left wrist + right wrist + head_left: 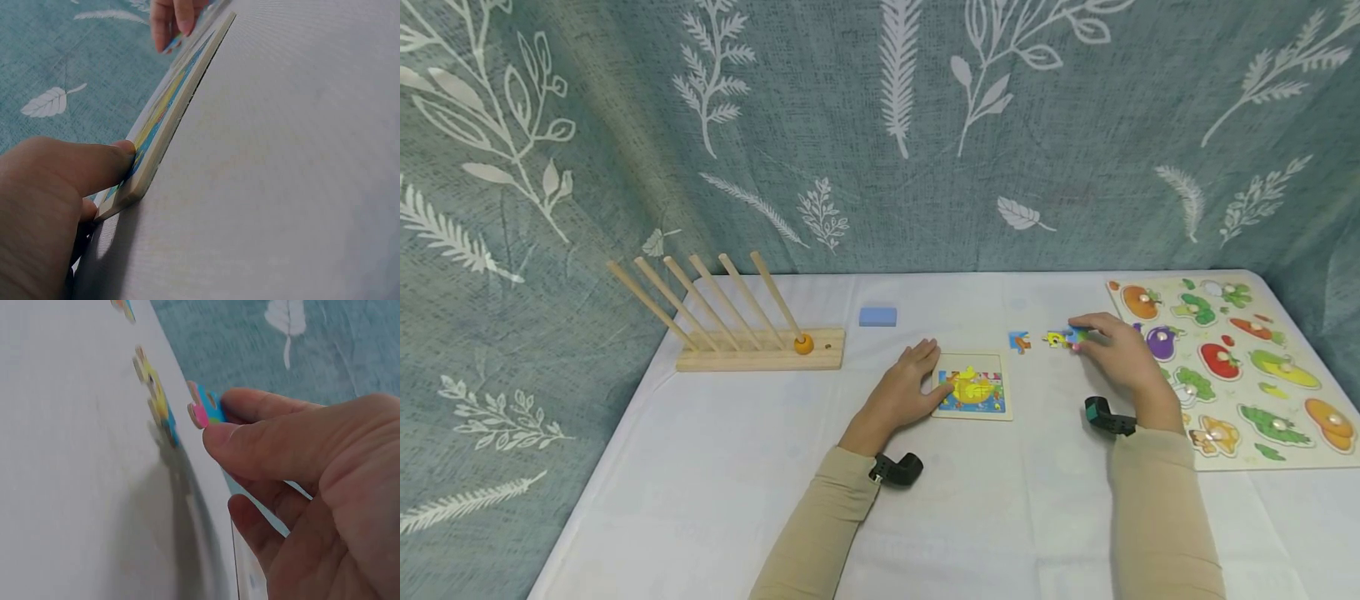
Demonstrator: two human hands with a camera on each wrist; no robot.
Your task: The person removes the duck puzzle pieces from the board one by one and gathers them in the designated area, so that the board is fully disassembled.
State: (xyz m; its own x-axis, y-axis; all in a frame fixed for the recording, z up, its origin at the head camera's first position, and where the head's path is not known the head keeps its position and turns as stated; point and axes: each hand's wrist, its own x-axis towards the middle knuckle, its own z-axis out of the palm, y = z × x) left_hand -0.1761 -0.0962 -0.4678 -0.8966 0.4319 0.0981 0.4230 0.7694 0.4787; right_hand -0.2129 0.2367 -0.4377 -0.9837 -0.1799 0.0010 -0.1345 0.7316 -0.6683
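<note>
A small wooden jigsaw puzzle in a pale frame lies on the table, with a yellow picture on blue. At its left side my left hand holds the frame, the thumb on top near the edge. My right hand pinches a blue jigsaw piece with a pink knob between thumb and forefinger, just above the table. Beside it lies a yellow and blue jigsaw piece. Further left is a blue and orange jigsaw piece.
A wooden rack with several tilted pegs and one orange bead stands at the left. Near the back lies a blue block. A vegetable peg board covers the right side, partly behind my right hand. A patterned curtain hangs behind the table.
</note>
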